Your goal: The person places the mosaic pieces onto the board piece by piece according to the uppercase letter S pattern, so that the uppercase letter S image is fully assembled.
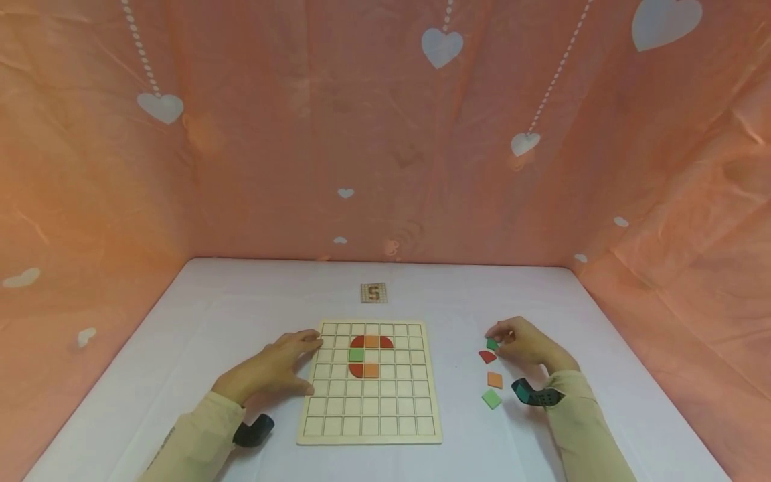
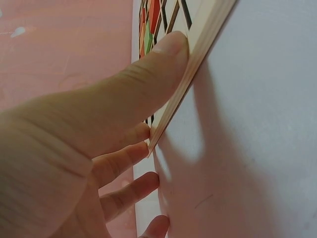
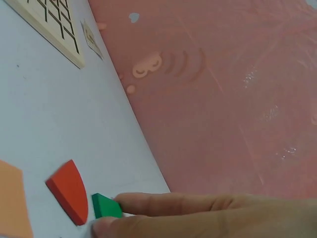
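My left hand (image 1: pixel 274 367) rests at the left edge of a wooden grid board (image 1: pixel 394 428), thumb on the rim and fingers spread along the side. On the board lie red quarter-round tiles (image 1: pixel 357 370), orange square tiles (image 1: pixel 371 370) and a light green square tile (image 1: pixel 356 355). To the right of the board, my right hand (image 1: pixel 523 345) pinches a dark green tile (image 3: pixel 105 207) between thumb and fingertip, low over the table. Just beside it is a loose red quarter-round tile (image 3: pixel 69 192).
An orange square tile (image 1: pixel 494 379) and a light green square tile (image 1: pixel 491 399) lie nearer me on the right. Behind the board lies a small card (image 1: pixel 374 292) with a brown figure on a grid. A pink curtain with hearts (image 1: pixel 385 147) surrounds the white table (image 1: pixel 253 294).
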A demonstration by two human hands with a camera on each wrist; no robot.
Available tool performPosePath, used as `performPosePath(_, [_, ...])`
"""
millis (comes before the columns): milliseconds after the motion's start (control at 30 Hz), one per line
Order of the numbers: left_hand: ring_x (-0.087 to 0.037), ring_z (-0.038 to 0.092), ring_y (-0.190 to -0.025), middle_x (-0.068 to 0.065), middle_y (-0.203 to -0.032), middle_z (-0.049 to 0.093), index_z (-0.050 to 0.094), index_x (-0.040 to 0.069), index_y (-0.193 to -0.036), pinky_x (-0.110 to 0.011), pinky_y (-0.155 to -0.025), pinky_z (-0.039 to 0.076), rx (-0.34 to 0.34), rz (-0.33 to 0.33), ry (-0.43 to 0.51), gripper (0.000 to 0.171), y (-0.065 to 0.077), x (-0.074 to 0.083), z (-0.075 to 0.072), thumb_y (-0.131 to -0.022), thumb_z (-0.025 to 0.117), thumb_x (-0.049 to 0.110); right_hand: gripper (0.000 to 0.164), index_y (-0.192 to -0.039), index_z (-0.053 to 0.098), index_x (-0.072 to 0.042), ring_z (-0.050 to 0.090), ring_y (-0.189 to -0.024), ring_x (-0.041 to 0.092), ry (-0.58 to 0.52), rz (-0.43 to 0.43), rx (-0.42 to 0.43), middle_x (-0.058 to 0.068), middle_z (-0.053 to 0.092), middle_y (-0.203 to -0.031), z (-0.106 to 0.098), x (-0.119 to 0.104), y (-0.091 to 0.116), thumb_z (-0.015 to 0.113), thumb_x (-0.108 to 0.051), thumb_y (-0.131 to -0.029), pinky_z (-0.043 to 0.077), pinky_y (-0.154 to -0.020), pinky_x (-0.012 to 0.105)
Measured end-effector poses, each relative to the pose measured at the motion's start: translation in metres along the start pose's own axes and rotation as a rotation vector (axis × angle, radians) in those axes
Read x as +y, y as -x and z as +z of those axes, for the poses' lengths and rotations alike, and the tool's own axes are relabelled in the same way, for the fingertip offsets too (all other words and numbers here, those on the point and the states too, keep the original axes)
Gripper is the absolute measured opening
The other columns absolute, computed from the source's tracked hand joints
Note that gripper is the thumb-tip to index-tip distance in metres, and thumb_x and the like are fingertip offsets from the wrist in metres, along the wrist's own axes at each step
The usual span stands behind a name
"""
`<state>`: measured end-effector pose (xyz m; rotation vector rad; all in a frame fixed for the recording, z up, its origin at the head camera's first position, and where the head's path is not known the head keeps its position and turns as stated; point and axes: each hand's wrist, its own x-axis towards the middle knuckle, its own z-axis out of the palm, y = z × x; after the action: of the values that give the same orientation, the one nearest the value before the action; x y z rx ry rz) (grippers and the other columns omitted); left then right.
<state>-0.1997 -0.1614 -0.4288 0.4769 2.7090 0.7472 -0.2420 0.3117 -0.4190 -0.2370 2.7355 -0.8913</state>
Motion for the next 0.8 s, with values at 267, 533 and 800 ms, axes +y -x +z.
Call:
performPosePath(267, [-0.042,0.029,-0.151,-0.015,-0.163,0.035,0.048,0.003,-0.149,-0.067,-0.12,0.026,0.0,0.01,-0.001,0.088,-0.001,-0.001,0.0,-0.073,0.089,0.022,0.029,-0.116,0.07,-0.005,0.056,-0.101,0.026,0.002,0.014,0.023,0.01,0.065,-0.107,0.003,-0.006,-0.003,0.067,0.0,-0.088,0.057,-0.09,0.043])
performPosePath(533, [-0.043,0.029,-0.151,-0.017,-0.163,0.035,0.048,0.003,-0.149,-0.069,-0.119,0.025,-0.001,0.014,-0.023,0.088,-0.001,0.001,-0.001,-0.073,0.089,0.023,0.029,-0.114,0.07,-0.003,0.059,-0.102,0.027,0.0,-0.063,0.048,0.012,0.066,-0.109,0.004,-0.01,-0.008,0.066,0.003,-0.086,0.058,-0.095,0.045])
performPosePath(800, [-0.043,0.031,-0.15,-0.016,-0.162,0.036,0.048,0.003,-0.149,-0.07,-0.118,0.027,0.006,0.018,-0.054,0.089,0.0,0.002,-0.001,-0.073,0.089,0.024,0.029,-0.115,0.07,-0.003,0.062,-0.098,0.024,-0.022,-0.099,0.041,0.014,0.067,-0.111,0.009,-0.017,-0.011,0.069,0.0,-0.086,0.06,-0.086,0.038])
